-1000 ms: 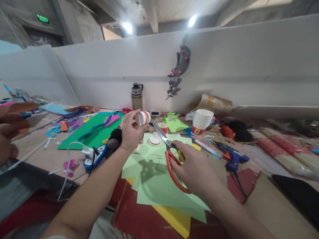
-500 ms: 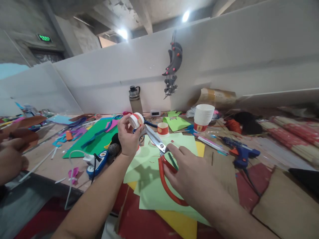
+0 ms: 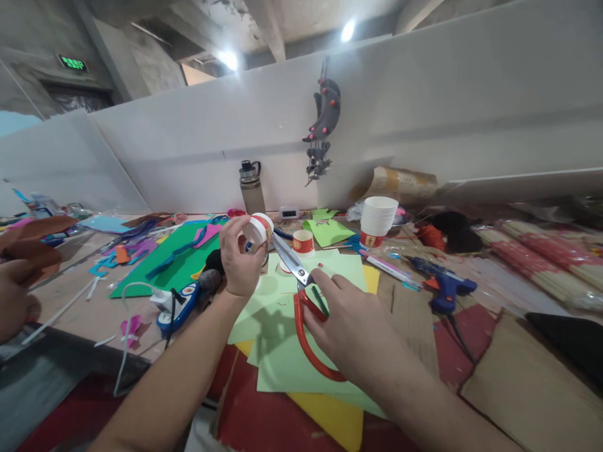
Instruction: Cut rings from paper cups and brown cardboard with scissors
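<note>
Tilted on its side, a small white-and-red paper cup (image 3: 259, 230) is gripped by my left hand (image 3: 241, 258), above the table. My right hand (image 3: 346, 320) is wrapped round the red handles of a pair of scissors (image 3: 291, 258). The tips of the blades reach the cup's side; whether they are cutting into it I cannot make out. Another cut-down paper cup (image 3: 303, 243) stands just behind the blades. Below both hands lie overlapping light green paper sheets (image 3: 282, 351) with small scraps on them.
A stack of paper cups (image 3: 378, 220) stands at the back right, left of a blue glue gun (image 3: 445, 285). A power strip (image 3: 178, 311) and green sheet (image 3: 174, 254) lie to the left. A bottle (image 3: 251, 191) is behind. Another person's hand (image 3: 16, 298) shows at far left.
The view has shifted slightly, so the surroundings sit a little further left. The cup has turned a little in my left hand, and the scissors stay against it.
</note>
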Motion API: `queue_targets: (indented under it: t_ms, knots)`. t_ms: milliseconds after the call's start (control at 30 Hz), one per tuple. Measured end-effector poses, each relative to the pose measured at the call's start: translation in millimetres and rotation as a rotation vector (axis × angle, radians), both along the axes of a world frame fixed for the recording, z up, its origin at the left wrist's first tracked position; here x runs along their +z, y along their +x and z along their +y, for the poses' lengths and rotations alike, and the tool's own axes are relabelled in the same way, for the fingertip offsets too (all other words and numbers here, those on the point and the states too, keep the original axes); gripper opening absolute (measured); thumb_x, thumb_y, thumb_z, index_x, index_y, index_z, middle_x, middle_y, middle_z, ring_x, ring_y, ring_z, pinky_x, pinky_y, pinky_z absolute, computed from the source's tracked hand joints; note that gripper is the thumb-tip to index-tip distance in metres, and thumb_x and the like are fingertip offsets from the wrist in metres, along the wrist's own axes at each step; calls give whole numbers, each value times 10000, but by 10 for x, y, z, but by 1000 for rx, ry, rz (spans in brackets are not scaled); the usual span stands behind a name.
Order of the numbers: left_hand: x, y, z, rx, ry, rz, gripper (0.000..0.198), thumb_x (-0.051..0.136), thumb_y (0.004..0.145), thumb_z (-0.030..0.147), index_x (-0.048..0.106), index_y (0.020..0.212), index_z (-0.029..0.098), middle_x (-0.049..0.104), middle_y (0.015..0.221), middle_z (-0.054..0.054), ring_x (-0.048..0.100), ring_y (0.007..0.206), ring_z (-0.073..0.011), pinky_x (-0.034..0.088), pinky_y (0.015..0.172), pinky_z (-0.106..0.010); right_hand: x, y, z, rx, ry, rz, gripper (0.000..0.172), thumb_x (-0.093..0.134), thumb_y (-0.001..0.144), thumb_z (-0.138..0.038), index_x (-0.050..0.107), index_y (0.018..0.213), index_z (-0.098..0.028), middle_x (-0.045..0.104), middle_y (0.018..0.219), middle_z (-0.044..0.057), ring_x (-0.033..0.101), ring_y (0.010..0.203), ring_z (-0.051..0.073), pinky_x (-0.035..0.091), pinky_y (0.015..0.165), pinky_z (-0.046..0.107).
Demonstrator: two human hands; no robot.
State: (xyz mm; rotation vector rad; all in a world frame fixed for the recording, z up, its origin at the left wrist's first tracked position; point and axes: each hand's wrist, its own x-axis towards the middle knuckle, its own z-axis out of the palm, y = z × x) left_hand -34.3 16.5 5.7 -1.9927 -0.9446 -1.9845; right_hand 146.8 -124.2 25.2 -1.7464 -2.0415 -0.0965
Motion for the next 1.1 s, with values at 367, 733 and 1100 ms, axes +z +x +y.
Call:
queue_targets:
  t_ms: [367,733,1100]
  knots:
    - [68,2,-51,186,156,159,533,751,729,169,540,1214,229,559,1159,-91,549,1135,-231,507,937,-388,45,-21,-11,-18,-52,12,368,504,872,-355,567,1213,-230,696,945,81,667,742,234,357,574,290]
    - [75,-14,-47,176,211,211,583,744,712,114,539,1239,259,571,1158,-76,551,1123,-232,475,972,-407,110,-36,-21,-15,-111,15,333,499,880,-319,581,1185,-213,707,906,90,666,724,235,364,583,295]
    - [18,-16,3,121,-14,145,524,783,701,240,565,1177,228,582,1184,-95,536,1175,-253,475,974,-412,115,-16,-18,-61,-165,-61,372,503,874,-283,569,1235,-221,718,910,94,677,717,250,345,552,296]
